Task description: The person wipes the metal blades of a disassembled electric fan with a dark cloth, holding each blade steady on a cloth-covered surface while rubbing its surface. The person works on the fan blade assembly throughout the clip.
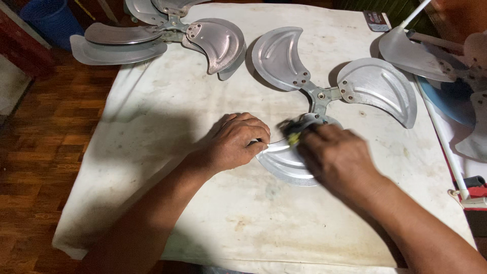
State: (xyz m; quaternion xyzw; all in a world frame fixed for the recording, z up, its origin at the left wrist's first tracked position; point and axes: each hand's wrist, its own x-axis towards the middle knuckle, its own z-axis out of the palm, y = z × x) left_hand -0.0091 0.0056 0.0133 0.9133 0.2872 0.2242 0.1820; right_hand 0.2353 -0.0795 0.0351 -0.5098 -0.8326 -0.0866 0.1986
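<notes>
Aluminium three-blade fan propeller (324,96) lies flat on the white cloth-covered surface (167,127), and its nearest blade (284,162) points straight back toward you, long axis curving from the central hub (319,96) down toward your body. Your two forearms enter from the bottom edge and converge on that blade. Your left hand (236,142) sits palm-down at the blade's left edge, fingers (256,137) curled narrow and pressing the thin rim flat; the blade lies just to the right of those fingertips. Your right hand (335,157) rests on top of the same blade, nearer the hub, blurred, fingers closed around a small yellow-and-dark object (293,136), kind not resolvable, held against the metal near the riveted root. Right hand is the one closer to the hub; left is the one at the outer edge. Beyond, the other two blades fan out left (278,58) and right (380,91), untouched. Farther still, a second propeller (162,35) lies at the far-left corner of the surface, another blade set (421,53) at the far right beside a white rod (441,142), and a blue bin (48,20) stands on the wooden floor (45,132).
</notes>
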